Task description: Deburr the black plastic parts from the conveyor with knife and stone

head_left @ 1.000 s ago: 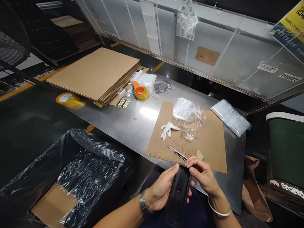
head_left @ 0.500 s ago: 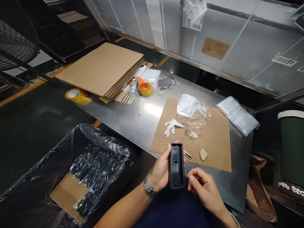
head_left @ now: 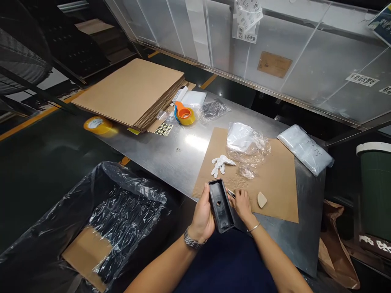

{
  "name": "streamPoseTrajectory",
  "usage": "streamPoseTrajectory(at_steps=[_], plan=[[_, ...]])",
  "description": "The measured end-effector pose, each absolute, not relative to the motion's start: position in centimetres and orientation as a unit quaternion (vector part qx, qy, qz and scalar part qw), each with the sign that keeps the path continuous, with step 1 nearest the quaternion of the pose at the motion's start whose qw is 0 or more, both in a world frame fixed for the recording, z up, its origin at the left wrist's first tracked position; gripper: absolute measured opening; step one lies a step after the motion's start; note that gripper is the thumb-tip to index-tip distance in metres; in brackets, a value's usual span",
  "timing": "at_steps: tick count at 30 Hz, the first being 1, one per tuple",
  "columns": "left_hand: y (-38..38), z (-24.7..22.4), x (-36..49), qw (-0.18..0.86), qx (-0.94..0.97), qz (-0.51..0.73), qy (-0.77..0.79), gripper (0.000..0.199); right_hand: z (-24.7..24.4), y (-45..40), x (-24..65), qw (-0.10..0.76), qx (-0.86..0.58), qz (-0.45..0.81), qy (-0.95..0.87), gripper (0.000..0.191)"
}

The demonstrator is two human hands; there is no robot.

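Observation:
My left hand (head_left: pixel 204 215) grips a black rectangular plastic tray (head_left: pixel 220 207), tilted, with its hollow side and a small hole in its floor facing me. Beside the tray, my right hand (head_left: pixel 242 203) reaches down to the cardboard sheet (head_left: pixel 277 179), its fingers closed over the end of a slim black-and-silver tool (head_left: pixel 231 193), perhaps a utility knife. The fingertips are partly hidden. Right of that hand lies a beige wedge-shaped pad (head_left: pixel 262 200). A white glove (head_left: pixel 222 165) rests just beyond the tray.
Crumpled clear plastic bags (head_left: pixel 249 142) lie on the cardboard, and a wrapped packet (head_left: pixel 305 148) sits at the table's right. Flat cardboard (head_left: pixel 131 89) is stacked at the far left, near a tape dispenser (head_left: pixel 185 114) and a tape roll (head_left: pixel 97 125). A black-lined bin (head_left: pixel 128 179) stands left.
My right hand has moved forward and left from beside the tray's lower end to the slim tool on the cardboard. The tray has tilted and shifted slightly left in my left hand.

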State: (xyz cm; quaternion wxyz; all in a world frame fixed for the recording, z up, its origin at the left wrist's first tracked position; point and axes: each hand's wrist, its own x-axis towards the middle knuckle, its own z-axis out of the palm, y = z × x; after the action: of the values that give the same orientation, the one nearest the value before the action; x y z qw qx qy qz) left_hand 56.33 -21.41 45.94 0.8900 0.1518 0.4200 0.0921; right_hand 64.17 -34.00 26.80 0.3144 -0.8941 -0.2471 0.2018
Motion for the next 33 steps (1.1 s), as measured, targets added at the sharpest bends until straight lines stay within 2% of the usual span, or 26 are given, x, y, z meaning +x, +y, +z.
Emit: streamPoseTrajectory(at_steps=[4, 7, 13, 15, 19, 26, 33], plan=[[-21.1, 46.7, 56.1, 0.892, 0.148, 0.137, 0.404, 0.044, 26.4, -32.5, 64.4, 0.317, -0.886, 0.227, -0.252, 0.025], [-20.6, 46.8, 55.8, 0.881, 0.149, 0.173, 0.415, 0.045, 28.2, -32.9, 65.1, 0.344, -0.874, 0.246, -0.242, 0.025], [-19.4, 46.4, 55.5, 0.871, 0.151, 0.222, 0.411, 0.048, 38.8, -36.2, 63.8, 0.431, -0.800, 0.337, -0.246, 0.035], [-19.2, 46.3, 55.6, 0.871, 0.153, 0.229, 0.406, 0.049, 42.8, -37.2, 62.8, 0.455, -0.740, 0.434, -0.241, 0.033], [-19.1, 46.3, 56.0, 0.873, 0.159, 0.233, 0.398, 0.049, 47.7, -37.8, 61.2, 0.421, -0.663, 0.569, -0.243, 0.031], [-19.3, 46.4, 56.6, 0.868, 0.173, 0.228, 0.405, 0.052, 48.4, -36.3, 59.9, 0.378, -0.635, 0.641, -0.209, 0.041], [-19.4, 46.3, 56.8, 0.864, 0.179, 0.249, 0.401, 0.052, 48.4, -35.9, 59.8, 0.340, -0.670, 0.617, -0.234, 0.045]])
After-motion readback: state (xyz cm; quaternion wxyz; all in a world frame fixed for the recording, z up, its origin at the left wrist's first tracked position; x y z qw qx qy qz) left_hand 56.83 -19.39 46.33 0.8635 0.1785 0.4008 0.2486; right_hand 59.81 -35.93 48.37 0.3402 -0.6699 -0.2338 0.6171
